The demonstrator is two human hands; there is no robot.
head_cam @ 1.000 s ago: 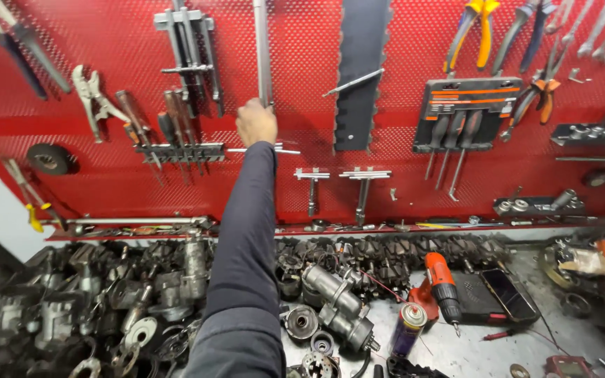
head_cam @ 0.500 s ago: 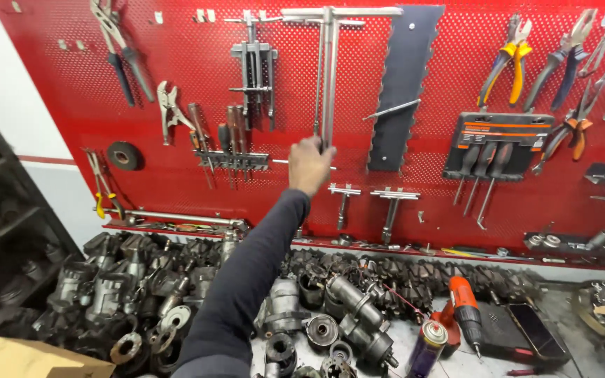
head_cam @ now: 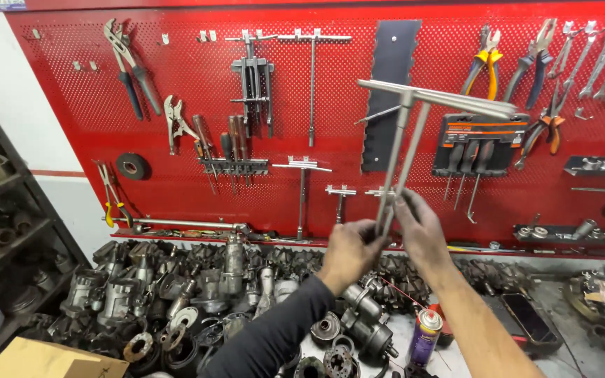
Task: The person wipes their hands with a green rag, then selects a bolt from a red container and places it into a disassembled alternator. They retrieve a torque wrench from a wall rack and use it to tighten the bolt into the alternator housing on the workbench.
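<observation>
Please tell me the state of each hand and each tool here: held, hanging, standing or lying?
left hand: closed on the T-handle wrenches' shafts
right hand: gripping the same shafts
T-handle wrenches: two, held together, off the board
long T-handle wrench: hanging on the red pegboard
pliers: hanging
spray can: standing upright
metal parts: lying piled on the bench

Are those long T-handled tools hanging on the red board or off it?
Off it. Both T-handle wrenches are held in front of the pegboard, gripped low on their shafts by the left hand and right hand.
</observation>
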